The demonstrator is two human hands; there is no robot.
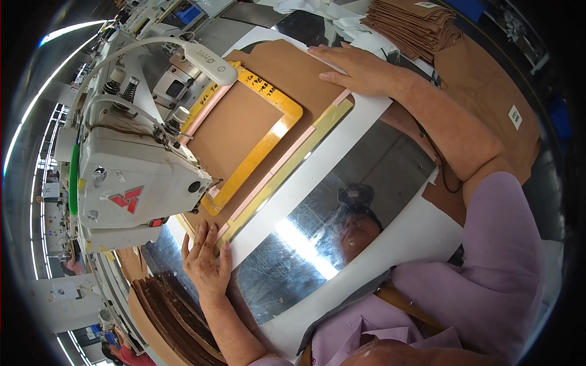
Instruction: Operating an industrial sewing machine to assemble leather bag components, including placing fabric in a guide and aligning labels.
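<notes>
A flat brown fabric piece point(293, 73) lies under the sewing machine point(134, 177). On top of it sits a yellow clamp frame point(244, 188) with handwritten marks, and brown fabric shows through its opening. Along the fabric's near edge runs a yellowish strip point(292, 163) with pink tape pieces. My left hand point(207, 262) rests with fingers spread on the near left corner, close to the machine head. My right hand point(360, 68) lies flat, fingers stretched out, at the far right end of the fabric. Neither hand grips anything.
A white sheet edge point(317, 161) borders a shiny metal tabletop point(293, 268). A stack of brown pieces point(409, 27) stands at the far right, beside a draped brown piece point(488, 91) with a white label. Dark brown layered pieces point(177, 311) lie at lower left. Other people work in the background.
</notes>
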